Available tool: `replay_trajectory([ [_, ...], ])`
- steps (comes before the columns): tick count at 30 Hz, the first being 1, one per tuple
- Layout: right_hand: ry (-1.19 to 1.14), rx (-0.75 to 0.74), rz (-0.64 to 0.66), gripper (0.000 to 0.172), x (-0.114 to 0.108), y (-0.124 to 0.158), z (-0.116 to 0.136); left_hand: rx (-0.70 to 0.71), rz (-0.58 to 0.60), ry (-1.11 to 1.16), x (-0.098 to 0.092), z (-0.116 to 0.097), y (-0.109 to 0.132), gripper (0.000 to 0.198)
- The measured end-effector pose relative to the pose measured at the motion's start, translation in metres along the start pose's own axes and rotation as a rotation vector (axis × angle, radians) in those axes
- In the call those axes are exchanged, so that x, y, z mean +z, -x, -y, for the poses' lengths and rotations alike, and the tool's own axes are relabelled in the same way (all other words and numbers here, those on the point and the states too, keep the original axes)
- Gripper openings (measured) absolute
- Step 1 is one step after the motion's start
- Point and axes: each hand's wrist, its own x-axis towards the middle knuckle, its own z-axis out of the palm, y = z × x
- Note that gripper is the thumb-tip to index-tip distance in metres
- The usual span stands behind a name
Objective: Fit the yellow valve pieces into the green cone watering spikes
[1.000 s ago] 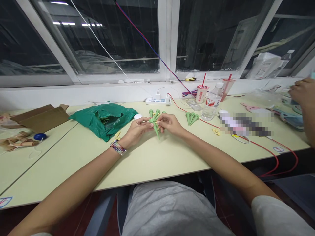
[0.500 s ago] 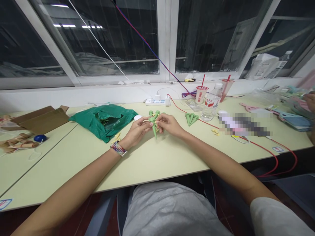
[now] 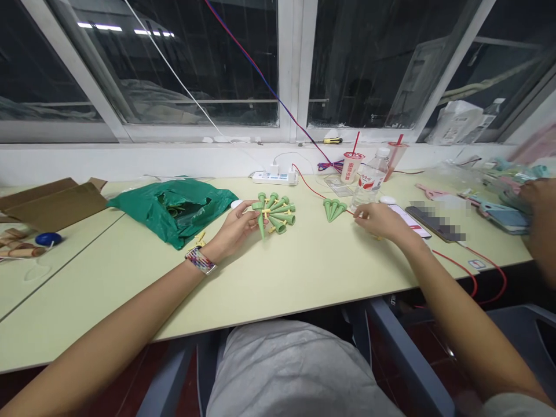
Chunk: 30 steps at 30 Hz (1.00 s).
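Note:
My left hand point(image 3: 232, 233) pinches a green plant watering spike point(image 3: 261, 227) by its wide top, point down, between thumb and fingers. Right beside it, several more green spikes point(image 3: 284, 219) with small yellow valves lie fanned out on the table. My right hand point(image 3: 381, 222) hovers low over a few yellow valves point(image 3: 377, 237), mostly covering them; its fingers are loosely bent and apart, with nothing visible in them. Between the hands sit three green spikes point(image 3: 333, 209), side by side. More yellow valves point(image 3: 200, 237) lie behind my left wrist.
A torn green plastic bag point(image 3: 174, 208) is at the left, near a cardboard box point(image 3: 56, 205) and a blue ball point(image 3: 48, 238). A water bottle point(image 3: 370, 180), cup point(image 3: 351, 168), power strip point(image 3: 271, 178) and phones point(image 3: 434, 223) line the back and right. Another person's hand point(image 3: 541, 200) is far right.
My right hand has let go of the spike at my left hand and moved right, over the yellow valves. The fanned spikes are now uncovered. My left hand keeps its spike.

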Motion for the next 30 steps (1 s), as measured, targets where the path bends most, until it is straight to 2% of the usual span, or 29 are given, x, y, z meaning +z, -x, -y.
replay_trajectory([
  [2,0.086,0.084,0.062,0.021,-0.002,0.009,-0.019,-0.011,0.013,0.001,0.001,0.003,0.0,0.045],
  [4,0.11,0.113,0.092,0.023,0.0,0.016,-0.026,-0.007,0.039,-0.004,0.001,0.004,0.0,0.047],
  [7,0.121,0.118,0.084,0.027,0.007,0.02,-0.025,0.011,0.059,-0.011,0.002,0.004,0.002,0.051],
  [11,0.109,0.096,0.076,0.037,0.015,0.016,-0.026,0.033,0.03,-0.001,0.002,0.003,0.004,0.055],
  [16,0.126,0.095,0.062,0.046,0.013,0.012,-0.028,0.04,0.028,0.007,0.002,0.002,0.005,0.052],
  [22,0.193,0.185,0.106,0.037,0.006,0.013,-0.026,0.026,0.039,0.005,0.001,0.004,0.003,0.053],
  [25,0.19,0.156,0.112,0.032,0.01,0.012,-0.026,0.024,0.057,0.008,0.001,0.006,0.003,0.053],
  [30,0.138,0.063,0.025,0.02,0.018,0.006,-0.023,0.028,0.065,0.019,-0.001,0.008,0.003,0.054],
])
